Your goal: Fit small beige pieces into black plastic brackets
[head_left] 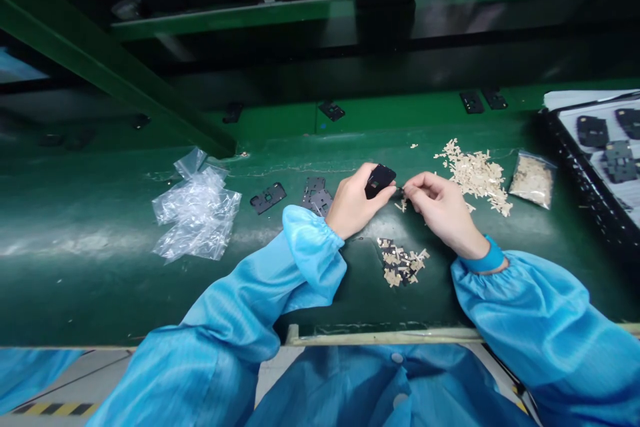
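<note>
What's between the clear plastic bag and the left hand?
Head view: a black perforated plate and a small pile of similar plates lie between the clear plastic bag and the left hand.

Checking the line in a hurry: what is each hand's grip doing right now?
Left hand: closed, holding a black plate.
Right hand: closed in a fingertip pinch; whatever it holds is too small to tell.

A small black flat plate (381, 180) with a square cutout, tilted upward in the left hand (356, 202)
</note>
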A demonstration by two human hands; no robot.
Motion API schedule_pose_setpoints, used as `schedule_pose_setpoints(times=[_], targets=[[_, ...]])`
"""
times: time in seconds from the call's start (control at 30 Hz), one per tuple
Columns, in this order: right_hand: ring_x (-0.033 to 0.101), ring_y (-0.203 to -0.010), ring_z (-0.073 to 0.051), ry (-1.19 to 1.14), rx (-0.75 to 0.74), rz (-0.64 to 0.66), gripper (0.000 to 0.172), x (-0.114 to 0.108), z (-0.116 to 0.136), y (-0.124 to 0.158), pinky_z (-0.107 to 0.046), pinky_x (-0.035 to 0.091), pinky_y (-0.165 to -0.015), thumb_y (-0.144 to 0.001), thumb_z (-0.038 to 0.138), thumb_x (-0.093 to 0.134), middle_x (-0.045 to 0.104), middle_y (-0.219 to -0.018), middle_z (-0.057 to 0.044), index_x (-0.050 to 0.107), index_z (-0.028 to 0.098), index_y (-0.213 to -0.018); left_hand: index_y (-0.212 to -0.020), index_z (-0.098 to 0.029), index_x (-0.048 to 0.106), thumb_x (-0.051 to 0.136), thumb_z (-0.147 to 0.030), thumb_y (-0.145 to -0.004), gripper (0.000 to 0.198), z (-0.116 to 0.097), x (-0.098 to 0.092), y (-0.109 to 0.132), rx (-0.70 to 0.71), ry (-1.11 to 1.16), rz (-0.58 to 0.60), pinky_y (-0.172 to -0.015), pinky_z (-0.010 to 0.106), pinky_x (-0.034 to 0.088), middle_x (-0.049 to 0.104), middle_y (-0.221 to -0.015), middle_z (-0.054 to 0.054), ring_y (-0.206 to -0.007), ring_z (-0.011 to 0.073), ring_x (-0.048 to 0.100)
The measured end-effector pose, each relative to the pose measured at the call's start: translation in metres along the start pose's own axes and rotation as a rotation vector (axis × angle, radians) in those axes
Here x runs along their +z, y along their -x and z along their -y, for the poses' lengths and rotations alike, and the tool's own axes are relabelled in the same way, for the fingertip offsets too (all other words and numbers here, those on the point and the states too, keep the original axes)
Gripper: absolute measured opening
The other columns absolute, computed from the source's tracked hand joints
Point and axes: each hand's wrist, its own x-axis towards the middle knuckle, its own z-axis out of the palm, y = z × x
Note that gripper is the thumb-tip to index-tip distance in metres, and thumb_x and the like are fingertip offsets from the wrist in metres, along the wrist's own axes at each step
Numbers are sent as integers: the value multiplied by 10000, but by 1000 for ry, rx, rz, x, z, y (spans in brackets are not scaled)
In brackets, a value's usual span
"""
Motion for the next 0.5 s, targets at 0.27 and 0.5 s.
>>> schedule_pose_setpoints(times=[0.27,0.5], targets=[[525,-564,-128,54,-30,-14,172,2,-6,0,-271,390,-535,-867,361,683,606,-642,20,666,195,-909,-946,-194,623,715,-273,-824,172,0,2,-5,-155,111,-18,-702,260,481,685,-839,-7,-766,142,626],[480,-528,-108,-83,43,67,221,6,0,2,-263,380,-502,-831,393,728,585,-618,21,657,184,-828,-953,-183,629,732,-239,-817,180,-4,3,-4,-207,228,-15,-658,239,502,687,-831,3,-704,115,610]])
